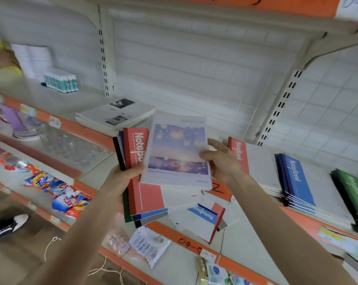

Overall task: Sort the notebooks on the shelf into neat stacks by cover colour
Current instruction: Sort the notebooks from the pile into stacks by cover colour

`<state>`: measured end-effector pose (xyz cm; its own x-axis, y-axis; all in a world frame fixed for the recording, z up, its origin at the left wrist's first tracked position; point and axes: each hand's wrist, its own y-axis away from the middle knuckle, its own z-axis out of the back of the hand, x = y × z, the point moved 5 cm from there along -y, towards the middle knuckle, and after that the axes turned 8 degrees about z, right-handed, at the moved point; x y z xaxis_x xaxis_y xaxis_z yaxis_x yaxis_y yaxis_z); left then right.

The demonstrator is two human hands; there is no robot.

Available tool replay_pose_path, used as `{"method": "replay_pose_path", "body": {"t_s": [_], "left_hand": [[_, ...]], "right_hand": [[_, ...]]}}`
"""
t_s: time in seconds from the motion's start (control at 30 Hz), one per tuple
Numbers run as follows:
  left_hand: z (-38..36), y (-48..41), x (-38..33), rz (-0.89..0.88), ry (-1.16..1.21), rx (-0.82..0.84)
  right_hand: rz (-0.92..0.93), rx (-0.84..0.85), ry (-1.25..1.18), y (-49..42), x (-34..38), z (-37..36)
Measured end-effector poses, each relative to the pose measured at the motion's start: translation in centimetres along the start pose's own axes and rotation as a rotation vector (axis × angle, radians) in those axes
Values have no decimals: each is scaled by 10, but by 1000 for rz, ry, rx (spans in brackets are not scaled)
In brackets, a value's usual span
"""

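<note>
A picture-cover notebook (177, 150), pale with a purple and blue sky scene, is held in the air in front of the shelf (246, 231). It lies on top of a fanned bundle (151, 212) of notebooks. The right hand (221, 159) pinches its right edge, thumb on the cover and the other fingers behind it. The left hand (122, 179) grasps the bundle from the left, with the thumb pressed on the top red notebook (141, 194) and the fingers curled underneath. Blue, green and black edges stick out below and to the left of the red one.

Just below the bundle, a few loose notebooks (202, 217) lie askew at the front of the shelf. One of them has a blue band and a red one lies under it.

Sorted piles sit further back on the same shelf. A red stack (238, 153) is right behind the right hand. A blue stack (299, 182) lies to its right, and a green stack (355, 194) sits at the frame edge. A white stack (116, 115) with black-and-white photos on the cover lies behind the bundle to the left.

Further left on the shelf stands a row of small teal-and-white tubes (60, 81). On a lower shelf lie bright detergent packets (56, 190). A black-and-white shoe (7, 225) shows on the floor at lower left.
</note>
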<state>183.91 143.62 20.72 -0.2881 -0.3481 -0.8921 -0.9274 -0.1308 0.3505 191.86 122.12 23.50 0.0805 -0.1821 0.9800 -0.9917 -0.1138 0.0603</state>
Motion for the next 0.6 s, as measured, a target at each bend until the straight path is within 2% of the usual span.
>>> {"method": "replay_pose_path", "body": {"t_s": [0.1,0.33,0.6], "left_hand": [[11,-25,-14,4,-10,-34],[46,-87,-48,99,-134,-110],[105,-165,-76,163,-131,-158]], "right_hand": [[28,-89,-53,-33,3,-6],[115,-260,16,-95,23,4],[88,-373,289,-145,22,-11]]}}
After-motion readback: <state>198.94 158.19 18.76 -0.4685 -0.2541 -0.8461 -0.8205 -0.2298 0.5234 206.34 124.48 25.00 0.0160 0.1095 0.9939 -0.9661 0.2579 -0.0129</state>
